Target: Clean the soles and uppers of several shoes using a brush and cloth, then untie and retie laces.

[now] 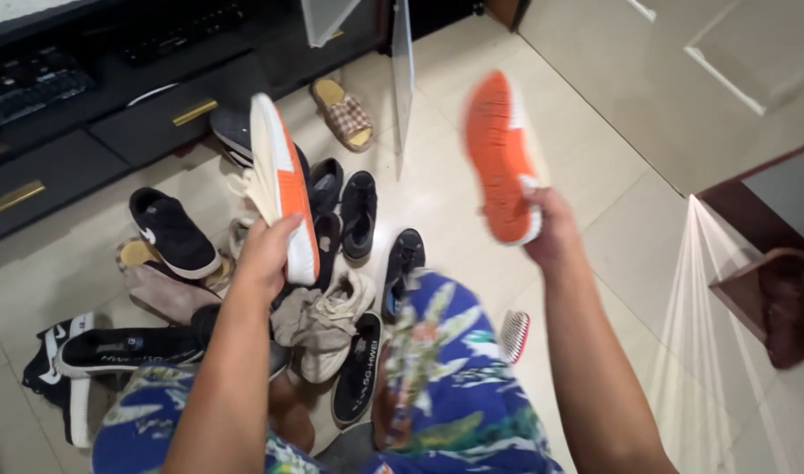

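- Left hand (263, 253) up in front of the chest, fingers wrapped tight round the heel end of a cream-and-orange sneaker (277, 184). Shoe stands near upright, toe high, side and sole edge twd the camera, laces dangling off its left side.
- Right hand (551, 230) out to the right, closed on the heel of the matching sneaker (500, 158). Orange ribbed sole faces the camera; shoe's blurred, so it's on the move. Exact finger wrap hard to read, thumb side mostly hidden behind the shoe.
- Both held by the heel, soles showing, well apart — looks like a pair lifted clear of the pile, one per hand, prob. so each can be seen on its own.
- Below the hands: lap in blue floral shorts (455, 386), person crouched or seated low over the floor.
- Just past the knees, a jumble of shoes on pale tiled floor (595, 237): beige lace-up (327, 320) crumpled in the middle, black slip-ons (360, 211) side by side behind it, black sneaker w/ white trim (169, 230) further left.
- Farther out: checked sandal (343, 112) alone near the dark cabinet (86, 132), drawers w/ brass pulls.
- Right edge: wooden furniture corner (771, 298), well apart from the shoes.
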